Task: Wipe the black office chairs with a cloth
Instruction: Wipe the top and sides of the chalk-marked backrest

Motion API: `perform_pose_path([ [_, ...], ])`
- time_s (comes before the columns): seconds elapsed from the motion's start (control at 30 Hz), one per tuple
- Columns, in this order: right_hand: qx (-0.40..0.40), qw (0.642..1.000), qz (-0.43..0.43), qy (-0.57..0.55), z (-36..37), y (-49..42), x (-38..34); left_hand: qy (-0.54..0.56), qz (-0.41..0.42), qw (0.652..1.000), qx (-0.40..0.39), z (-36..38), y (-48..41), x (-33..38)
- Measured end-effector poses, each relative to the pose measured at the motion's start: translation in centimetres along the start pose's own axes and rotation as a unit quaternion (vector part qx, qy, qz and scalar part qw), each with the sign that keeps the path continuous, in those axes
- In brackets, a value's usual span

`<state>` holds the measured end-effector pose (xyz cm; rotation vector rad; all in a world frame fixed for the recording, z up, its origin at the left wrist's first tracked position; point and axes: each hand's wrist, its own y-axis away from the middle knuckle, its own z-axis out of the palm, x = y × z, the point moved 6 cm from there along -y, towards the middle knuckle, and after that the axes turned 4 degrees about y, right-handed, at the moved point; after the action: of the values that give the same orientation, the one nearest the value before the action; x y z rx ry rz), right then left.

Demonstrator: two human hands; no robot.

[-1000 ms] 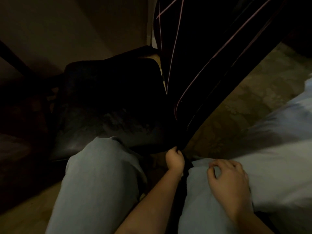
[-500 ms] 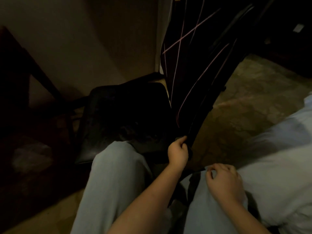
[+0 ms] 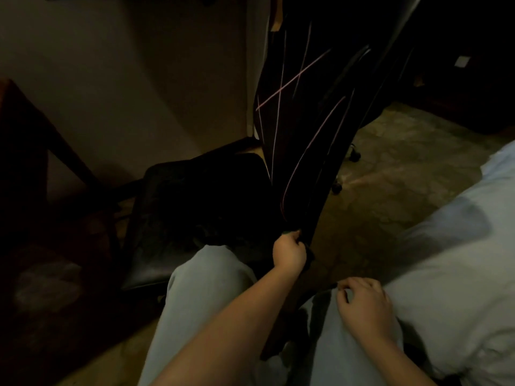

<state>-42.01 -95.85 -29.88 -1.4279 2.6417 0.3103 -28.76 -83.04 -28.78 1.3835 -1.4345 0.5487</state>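
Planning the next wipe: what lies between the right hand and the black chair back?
Head view: dim floor and the light trouser knee under the right hand; the left hand grips the chair back low down.

No text, brand or number can be read anywhere. A small pale patch (image 3: 462, 62) beyond the floor's (image 3: 404, 168) far edge is too blurred to tell.

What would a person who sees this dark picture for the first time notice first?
First, the tall black panel crossed by thin pink lines, rising in the middle of the view; the left hand has its grip on the panel's lower end. Left of it lies a black chair seat. At the lower right, the right hand rests on a pale trouser leg.
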Motion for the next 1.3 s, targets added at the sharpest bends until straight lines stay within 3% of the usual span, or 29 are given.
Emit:
perform_pose_path([
  [0.23,-0.002,1.0,0.0,0.007,0.1,-0.4,-0.2,0.014,-0.021,0.999,0.028,0.0,-0.8,-0.2],
  [0.6,-0.006,1.0,-0.004,0.005,0.0,-0.4,-0.6,0.163,0.079,0.978,0.104,-1.1,0.4,1.9],
  [0.73,-0.007,1.0,0.009,0.005,0.0,-0.7,-0.2,0.133,0.135,0.976,0.104,-1.3,0.3,3.4],
  [0.93,0.002,1.0,0.01,0.002,0.0,-0.6,-0.3,0.072,0.149,0.983,0.081,-1.1,0.5,3.6],
  [1.13,0.008,1.0,0.007,0.008,0.3,-0.5,-0.9,0.021,0.069,0.996,0.059,-0.2,-0.8,0.7],
  [1.3,0.007,1.0,0.001,0.017,0.2,-0.5,-1.4,0.065,0.015,0.993,0.095,0.0,-1.2,-1.0],
])
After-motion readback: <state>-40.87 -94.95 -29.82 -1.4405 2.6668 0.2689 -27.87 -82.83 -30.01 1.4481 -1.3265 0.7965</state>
